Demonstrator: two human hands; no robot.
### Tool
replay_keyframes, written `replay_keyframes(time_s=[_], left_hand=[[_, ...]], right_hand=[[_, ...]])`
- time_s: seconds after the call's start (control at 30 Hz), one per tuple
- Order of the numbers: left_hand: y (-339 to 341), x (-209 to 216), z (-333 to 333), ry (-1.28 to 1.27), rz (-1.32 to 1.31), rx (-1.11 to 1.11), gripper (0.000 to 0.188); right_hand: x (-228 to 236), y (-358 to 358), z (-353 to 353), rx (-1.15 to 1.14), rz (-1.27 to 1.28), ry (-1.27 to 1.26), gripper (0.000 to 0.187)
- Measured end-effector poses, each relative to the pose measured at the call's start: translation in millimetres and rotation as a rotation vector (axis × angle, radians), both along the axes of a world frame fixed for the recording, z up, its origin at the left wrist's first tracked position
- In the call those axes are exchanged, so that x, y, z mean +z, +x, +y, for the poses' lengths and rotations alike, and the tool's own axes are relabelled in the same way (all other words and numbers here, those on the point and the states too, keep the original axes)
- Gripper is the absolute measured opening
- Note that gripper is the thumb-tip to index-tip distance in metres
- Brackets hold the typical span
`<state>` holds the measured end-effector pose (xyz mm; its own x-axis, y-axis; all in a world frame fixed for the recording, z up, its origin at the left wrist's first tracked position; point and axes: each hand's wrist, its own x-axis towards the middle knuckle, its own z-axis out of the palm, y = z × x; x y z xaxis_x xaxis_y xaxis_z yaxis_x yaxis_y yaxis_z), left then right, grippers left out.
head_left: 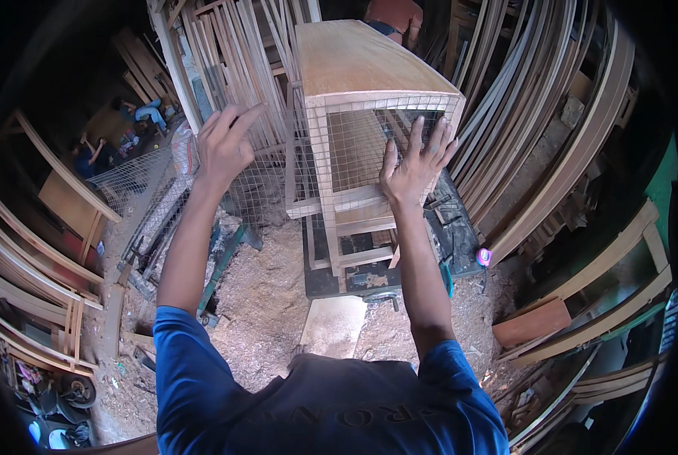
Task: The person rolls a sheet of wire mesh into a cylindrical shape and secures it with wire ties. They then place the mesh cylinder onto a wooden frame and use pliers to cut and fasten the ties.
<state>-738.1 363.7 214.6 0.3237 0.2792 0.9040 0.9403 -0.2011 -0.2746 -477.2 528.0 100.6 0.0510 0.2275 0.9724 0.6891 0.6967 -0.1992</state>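
Note:
A wooden cabinet frame [373, 57] with a plywood panel on top stands in front of me. Square-grid wire mesh [358, 148] covers its upper front opening and runs on as a loose sheet to the left. My right hand [415, 168] lies against the mesh near the frame's right upright, fingers spread. To the left, my left hand [226, 148] is raised at the loose mesh with its fingers bent, seemingly gripping it; the exact hold is partly hidden by the hand.
The frame rests on a dark worktable [324, 282] carrying a pink tape measure [483, 256]. Wood strips [506, 114] lean at the right and back. Sawdust [259, 296] covers the floor. One person [396, 17] stands behind the frame; others [149, 114] sit at far left.

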Motion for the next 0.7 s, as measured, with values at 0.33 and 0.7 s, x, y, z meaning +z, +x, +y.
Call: replay_keyframes(time_s=[0.33,0.7], left_hand=[[19,5,21,0.109,0.061,-0.132,0.033],[50,29,21,0.053,0.153,-0.086,0.013]], right_hand=[[8,-3,-1,-0.007,0.012,-0.038,0.065],[15,13,-4,0.088,0.059,0.016,0.065]])
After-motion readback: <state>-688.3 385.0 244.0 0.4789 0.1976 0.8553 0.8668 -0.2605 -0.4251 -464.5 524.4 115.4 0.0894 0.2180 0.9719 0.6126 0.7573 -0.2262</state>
